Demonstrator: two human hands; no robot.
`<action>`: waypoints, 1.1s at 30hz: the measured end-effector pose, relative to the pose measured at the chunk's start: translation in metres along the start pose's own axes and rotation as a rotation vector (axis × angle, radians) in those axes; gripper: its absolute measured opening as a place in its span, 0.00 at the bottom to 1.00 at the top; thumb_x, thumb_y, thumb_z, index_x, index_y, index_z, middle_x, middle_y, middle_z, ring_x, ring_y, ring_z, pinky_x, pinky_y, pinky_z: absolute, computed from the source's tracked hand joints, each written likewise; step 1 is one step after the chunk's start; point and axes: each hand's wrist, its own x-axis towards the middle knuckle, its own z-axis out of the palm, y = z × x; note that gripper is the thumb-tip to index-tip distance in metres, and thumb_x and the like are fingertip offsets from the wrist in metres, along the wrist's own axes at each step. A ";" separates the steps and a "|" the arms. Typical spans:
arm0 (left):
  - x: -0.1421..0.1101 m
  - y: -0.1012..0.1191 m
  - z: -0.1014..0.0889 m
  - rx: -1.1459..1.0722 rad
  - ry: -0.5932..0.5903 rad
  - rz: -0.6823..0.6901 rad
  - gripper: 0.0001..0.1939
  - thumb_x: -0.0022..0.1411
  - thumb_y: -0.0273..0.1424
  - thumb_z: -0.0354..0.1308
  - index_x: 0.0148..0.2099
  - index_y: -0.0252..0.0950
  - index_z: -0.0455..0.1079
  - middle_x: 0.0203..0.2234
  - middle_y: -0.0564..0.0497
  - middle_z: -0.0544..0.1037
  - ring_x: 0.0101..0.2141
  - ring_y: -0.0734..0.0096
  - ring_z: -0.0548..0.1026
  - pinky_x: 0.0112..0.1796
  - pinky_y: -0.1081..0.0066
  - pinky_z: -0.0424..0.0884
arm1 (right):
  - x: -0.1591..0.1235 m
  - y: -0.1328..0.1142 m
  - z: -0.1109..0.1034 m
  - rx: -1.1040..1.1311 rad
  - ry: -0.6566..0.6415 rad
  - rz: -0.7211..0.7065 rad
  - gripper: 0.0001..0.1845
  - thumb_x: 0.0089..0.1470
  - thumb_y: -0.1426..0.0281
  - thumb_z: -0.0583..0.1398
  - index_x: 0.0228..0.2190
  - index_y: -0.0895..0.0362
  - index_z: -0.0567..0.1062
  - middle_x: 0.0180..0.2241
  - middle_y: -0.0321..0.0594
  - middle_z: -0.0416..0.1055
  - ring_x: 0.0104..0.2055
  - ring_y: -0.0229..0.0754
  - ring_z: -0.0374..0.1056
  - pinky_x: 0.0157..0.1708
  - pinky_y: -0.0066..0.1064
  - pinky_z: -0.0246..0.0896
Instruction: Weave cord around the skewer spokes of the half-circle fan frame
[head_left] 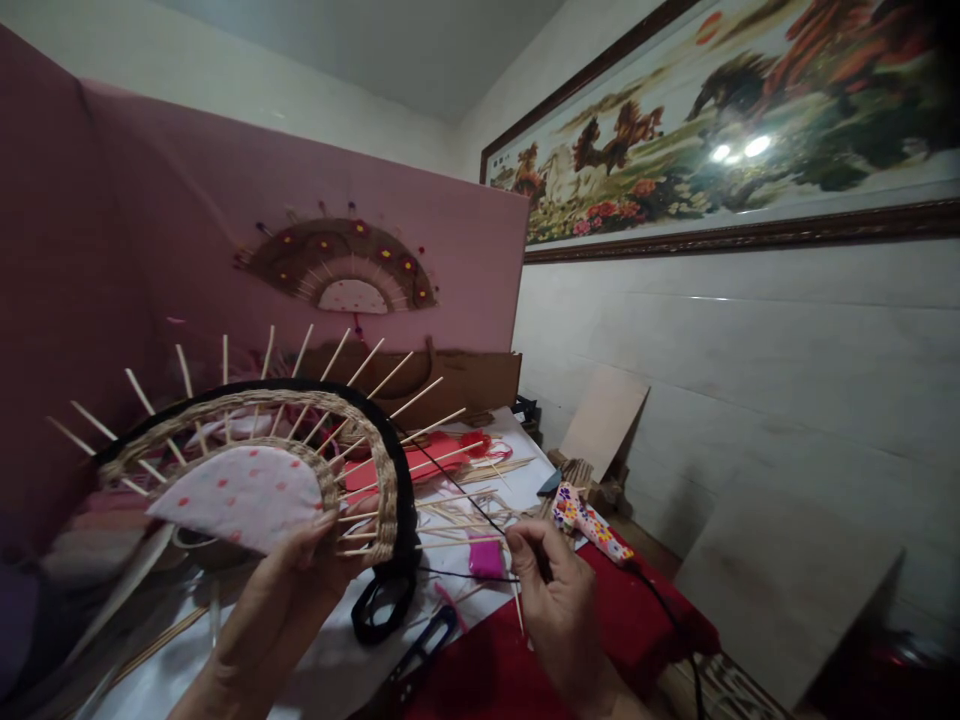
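My left hand (292, 575) grips a fan-shaped craft frame (247, 495) by its lower right, thumb on the half-round spotted cloth panel. Thin wooden sticks radiate from that panel through a woven straw band (386, 470) and a black outer band (405, 490). To the right, my right hand (551, 585) pinches a black cord (469, 575) that stretches to the frame's right side. A loop of black cord (382, 605) hangs below the frame's right end. The fingers of my right hand are closed and partly hide the cord.
A finished-looking decorated fan (352, 255) hangs on the pink panel (472, 230) behind. Right of my hands lies a flower-patterned glue gun (592, 525) with its cable on red cloth (487, 670). Dark-blue scissors or cutter (424, 645), a magenta piece (486, 555) and loose sticks lie on the white table.
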 end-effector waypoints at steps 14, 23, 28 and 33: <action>0.000 0.002 0.000 0.053 0.024 0.026 0.13 0.57 0.24 0.49 0.37 0.31 0.75 0.35 0.43 0.79 0.36 0.61 0.75 0.39 0.62 0.72 | -0.001 -0.015 -0.007 0.093 -0.156 -0.100 0.03 0.55 0.73 0.54 0.30 0.57 0.69 0.27 0.37 0.65 0.28 0.36 0.62 0.27 0.25 0.57; -0.001 0.002 0.003 0.037 0.012 -0.034 0.14 0.56 0.26 0.50 0.39 0.31 0.76 0.37 0.43 0.79 0.39 0.56 0.75 0.43 0.56 0.70 | -0.003 0.003 0.007 0.260 -0.117 0.199 0.09 0.54 0.64 0.55 0.27 0.57 0.67 0.21 0.33 0.62 0.22 0.34 0.59 0.22 0.24 0.55; -0.003 0.002 0.009 0.027 0.019 -0.047 0.13 0.56 0.26 0.51 0.39 0.33 0.76 0.38 0.44 0.79 0.39 0.56 0.75 0.44 0.56 0.69 | -0.006 -0.007 0.022 0.529 -0.240 0.430 0.15 0.46 0.59 0.61 0.27 0.59 0.69 0.21 0.34 0.62 0.22 0.34 0.58 0.22 0.25 0.56; -0.004 -0.001 0.011 0.023 -0.034 -0.051 0.13 0.56 0.25 0.50 0.38 0.33 0.76 0.36 0.44 0.79 0.39 0.57 0.75 0.43 0.58 0.69 | -0.008 -0.022 0.039 0.643 -0.428 0.493 0.10 0.42 0.66 0.61 0.19 0.59 0.68 0.16 0.31 0.59 0.19 0.31 0.53 0.20 0.24 0.50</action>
